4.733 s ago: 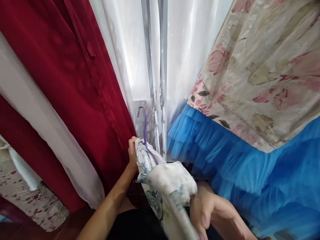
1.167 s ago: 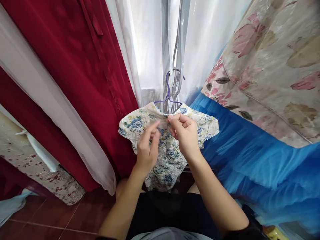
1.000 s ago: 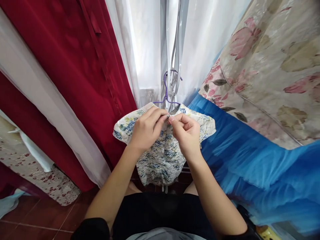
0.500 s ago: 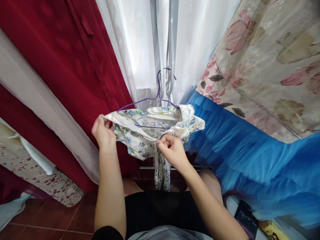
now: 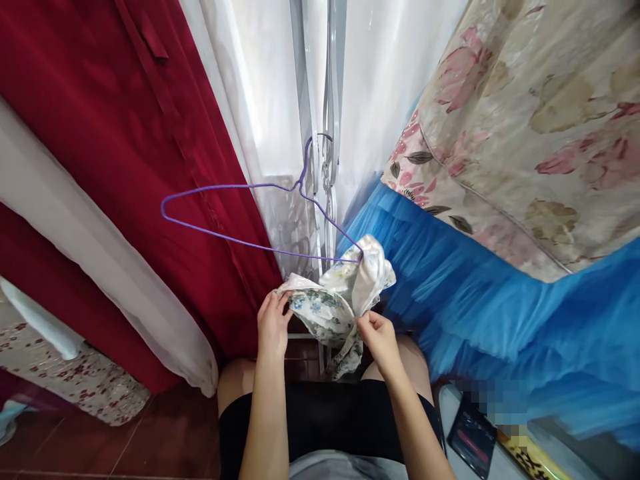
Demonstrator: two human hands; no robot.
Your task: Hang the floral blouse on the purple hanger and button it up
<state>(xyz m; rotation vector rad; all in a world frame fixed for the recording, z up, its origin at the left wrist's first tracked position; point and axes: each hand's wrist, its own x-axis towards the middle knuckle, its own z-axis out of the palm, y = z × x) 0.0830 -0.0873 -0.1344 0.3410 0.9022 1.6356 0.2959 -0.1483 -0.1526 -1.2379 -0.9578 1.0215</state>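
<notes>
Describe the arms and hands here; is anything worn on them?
The left hand and right hand are ordinary human ones, without gloves; no ring or watch is visible. The left forearm and right forearm are bare, and no sleeve shows before the picture cuts them off. The person wears black shorts and a light grey top.

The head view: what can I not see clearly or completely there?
In the head view:
Purple hanger: right end hidden inside the blue-flowered garment.
That garment: full shape hidden by its bunched folds.
Red cloth: top cut off by the upper edge.
Yellow object: partly pixelated, cut off by the bottom edge.
</notes>
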